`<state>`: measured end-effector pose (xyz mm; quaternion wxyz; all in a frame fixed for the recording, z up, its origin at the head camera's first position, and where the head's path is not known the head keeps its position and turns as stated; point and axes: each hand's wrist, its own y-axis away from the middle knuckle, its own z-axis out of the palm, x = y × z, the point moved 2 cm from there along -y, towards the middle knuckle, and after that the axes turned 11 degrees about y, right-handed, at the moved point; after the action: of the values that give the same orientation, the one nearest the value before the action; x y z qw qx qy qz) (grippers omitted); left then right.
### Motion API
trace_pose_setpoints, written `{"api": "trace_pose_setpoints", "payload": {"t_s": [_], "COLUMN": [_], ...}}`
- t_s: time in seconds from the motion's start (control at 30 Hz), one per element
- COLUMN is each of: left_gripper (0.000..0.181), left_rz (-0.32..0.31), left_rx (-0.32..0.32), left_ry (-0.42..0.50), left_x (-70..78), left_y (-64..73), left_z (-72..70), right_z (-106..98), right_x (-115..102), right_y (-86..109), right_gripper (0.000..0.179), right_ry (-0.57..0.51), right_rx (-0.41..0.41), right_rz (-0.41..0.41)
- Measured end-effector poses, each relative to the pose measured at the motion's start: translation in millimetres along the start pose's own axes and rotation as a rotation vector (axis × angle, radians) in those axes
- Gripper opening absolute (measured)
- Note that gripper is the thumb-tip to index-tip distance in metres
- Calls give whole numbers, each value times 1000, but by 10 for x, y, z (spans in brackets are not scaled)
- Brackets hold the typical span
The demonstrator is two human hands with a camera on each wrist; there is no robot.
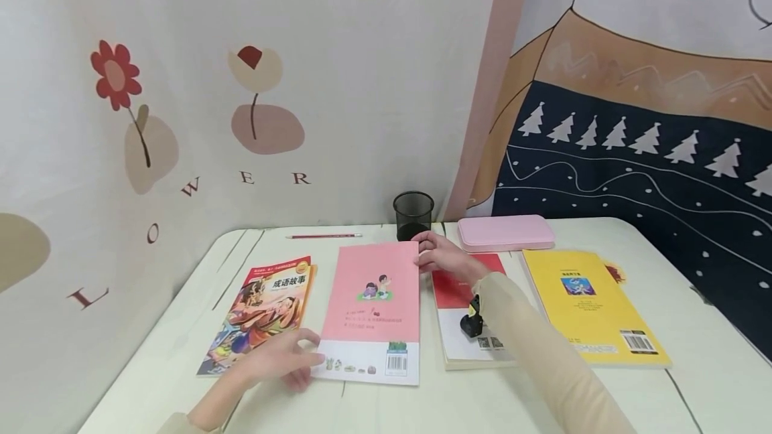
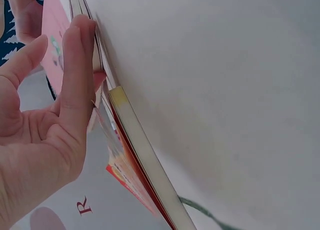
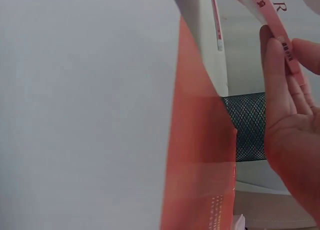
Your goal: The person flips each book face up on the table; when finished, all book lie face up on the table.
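Note:
A pink book (image 1: 376,293) with two cartoon children and a barcode lies in the middle, between both hands. My right hand (image 1: 445,256) pinches its upper right corner; in the right wrist view the thumb and fingers (image 3: 275,75) stand on either side of the pink book's edge (image 3: 287,50). At the lower left corner is my left hand (image 1: 283,360), its straight fingers (image 2: 77,65) along the book's edge and its thumb apart from them. Under the right forearm lies a red and white book (image 1: 467,327), partly hidden by the wrist and its black camera (image 1: 471,320).
To the left lies a colourful storybook (image 1: 268,313), with an orange edge beneath it. A yellow book (image 1: 588,307) lies on the right. Along the back are a red pencil (image 1: 322,236), a black mesh pen holder (image 1: 413,213) and a pink case (image 1: 505,232). Printed curtains hang behind the table.

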<state>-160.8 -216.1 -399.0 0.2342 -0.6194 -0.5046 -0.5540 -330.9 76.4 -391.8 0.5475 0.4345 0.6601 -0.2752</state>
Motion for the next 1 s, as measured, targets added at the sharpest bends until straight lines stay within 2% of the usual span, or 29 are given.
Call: {"api": "trace_pose_setpoints", "payload": {"t_s": [0.17,0.27,0.47,0.57,0.77,1.0], "left_gripper": [58,54,39,34,34,40], "left_rz": [-3,-8,8,41,84,96], "left_rx": [-18,-29,-37,-24,-10,-66], "left_ry": [4,18,23,27,121,238], "left_x": [17,20,26,48,90,41], "left_y": [-16,-26,-28,-15,2,-16], "left_z": [-7,-18,-42,-54,-100,-104], "right_z": [-25,-49,-83,-97,-129,-176], "right_x": [-76,-73,-55,-22,9,27], "right_y": [68,75,97,101,105,116], "right_gripper": [43,43,45,48,48,46], "right_ry": [-5,-16,-28,-33,-102,-119], "right_rx": [-11,12,58,70,95,74], "right_rz": [-66,-88,-49,-22,-20,-23]}}
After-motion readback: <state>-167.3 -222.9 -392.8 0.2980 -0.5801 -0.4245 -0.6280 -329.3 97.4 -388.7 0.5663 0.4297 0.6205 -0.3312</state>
